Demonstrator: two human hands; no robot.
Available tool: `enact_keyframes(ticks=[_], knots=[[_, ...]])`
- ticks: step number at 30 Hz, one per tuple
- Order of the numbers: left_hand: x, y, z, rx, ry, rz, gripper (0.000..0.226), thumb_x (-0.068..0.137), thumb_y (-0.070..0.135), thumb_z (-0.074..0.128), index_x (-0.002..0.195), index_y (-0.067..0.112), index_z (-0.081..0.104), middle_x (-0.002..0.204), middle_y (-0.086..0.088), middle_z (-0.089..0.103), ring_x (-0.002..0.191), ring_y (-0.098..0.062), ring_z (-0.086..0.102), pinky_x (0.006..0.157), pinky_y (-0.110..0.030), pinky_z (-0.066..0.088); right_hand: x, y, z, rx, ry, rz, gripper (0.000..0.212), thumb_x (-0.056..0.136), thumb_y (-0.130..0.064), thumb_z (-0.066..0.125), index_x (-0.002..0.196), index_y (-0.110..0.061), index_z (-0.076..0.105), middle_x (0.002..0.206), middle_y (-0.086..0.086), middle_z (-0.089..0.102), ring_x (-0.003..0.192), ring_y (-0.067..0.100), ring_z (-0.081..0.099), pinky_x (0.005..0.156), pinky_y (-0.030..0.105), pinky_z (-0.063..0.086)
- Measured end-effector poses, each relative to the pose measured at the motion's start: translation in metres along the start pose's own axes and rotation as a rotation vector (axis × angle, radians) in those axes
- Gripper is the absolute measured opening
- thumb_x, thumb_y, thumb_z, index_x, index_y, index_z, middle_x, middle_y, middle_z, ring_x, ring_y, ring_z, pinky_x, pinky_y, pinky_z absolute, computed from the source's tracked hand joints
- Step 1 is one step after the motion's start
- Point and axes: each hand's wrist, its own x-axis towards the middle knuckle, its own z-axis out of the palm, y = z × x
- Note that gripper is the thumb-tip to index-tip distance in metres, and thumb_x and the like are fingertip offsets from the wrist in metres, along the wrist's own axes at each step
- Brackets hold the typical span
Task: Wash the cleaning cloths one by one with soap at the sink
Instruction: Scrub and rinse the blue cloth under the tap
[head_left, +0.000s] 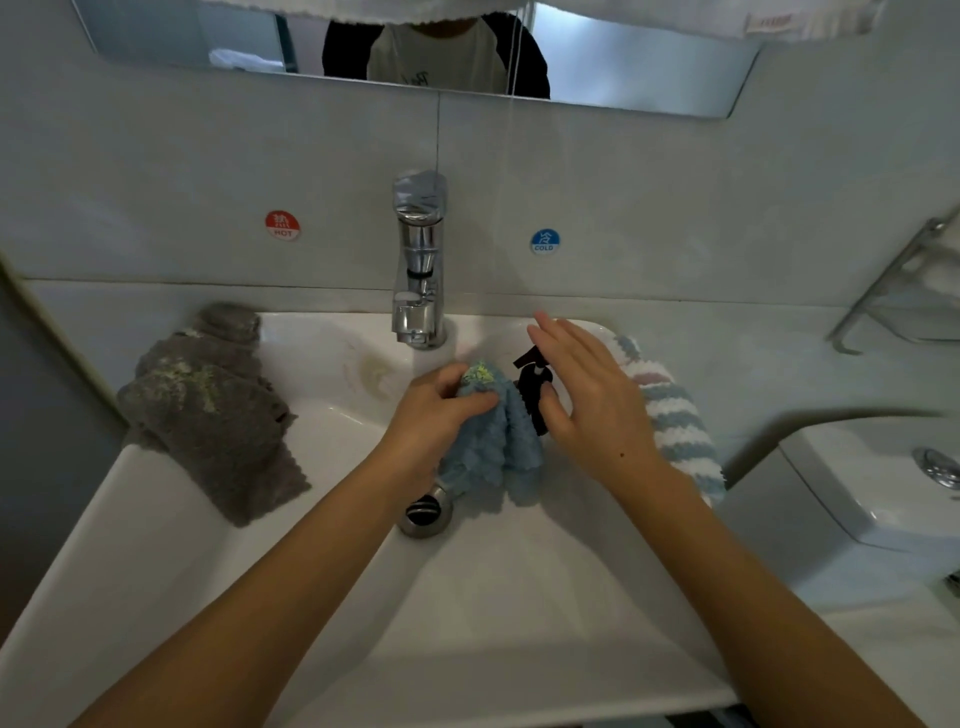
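Observation:
My left hand (441, 410) grips a bunched light-blue cloth (493, 452) with a yellow-green stain at its top, holding it over the white sink (291, 545) below the chrome tap (420, 270). My right hand (582, 400) hovers with straight fingers over a black soap pump bottle (532, 387), its palm just above the pump head. A stained grey cloth (208, 415) lies over the sink's left rim. A blue, white and pink striped cloth (670, 415) lies along the right rim, partly hidden by my right hand.
The drain plug (427, 512) sits in the basin under the blue cloth. Red HOT (282, 225) and blue COLD (544, 241) stickers mark the wall. A toilet cistern (883, 483) stands at right, a metal rack (904, 280) above it.

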Motion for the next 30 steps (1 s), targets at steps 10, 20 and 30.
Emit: enact_keyframes(ticks=[10,20,30], knots=[[0.003,-0.001,0.011,0.021,-0.065,0.027,0.015,0.090,0.010,0.065,0.104,0.011,0.068,0.096,-0.007,0.073,0.092,-0.021,0.070,0.082,-0.034,0.058,0.000,-0.003,0.004,0.073,0.021,0.034,0.051,0.090,-0.027,0.048,0.137,-0.009,0.054,0.146,0.003,0.050,0.134,0.022,0.047,0.110,0.027,0.035],[0.003,-0.003,0.013,0.000,-0.081,0.042,0.011,0.088,0.007,0.066,0.095,0.015,0.069,0.089,-0.003,0.071,0.086,-0.017,0.070,0.080,-0.034,0.056,-0.001,-0.001,0.011,0.093,0.084,0.035,0.044,0.088,-0.021,0.051,0.129,-0.008,0.061,0.139,0.004,0.057,0.127,0.024,0.054,0.103,0.030,0.042],[-0.002,-0.003,0.007,0.147,-0.172,0.027,0.013,0.088,0.005,0.066,0.098,0.012,0.069,0.093,-0.007,0.071,0.090,-0.020,0.069,0.075,-0.029,0.054,-0.004,-0.003,0.006,0.070,0.001,0.080,0.060,0.080,-0.030,0.047,0.137,-0.013,0.055,0.147,-0.001,0.049,0.135,0.023,0.043,0.099,0.039,0.046]])
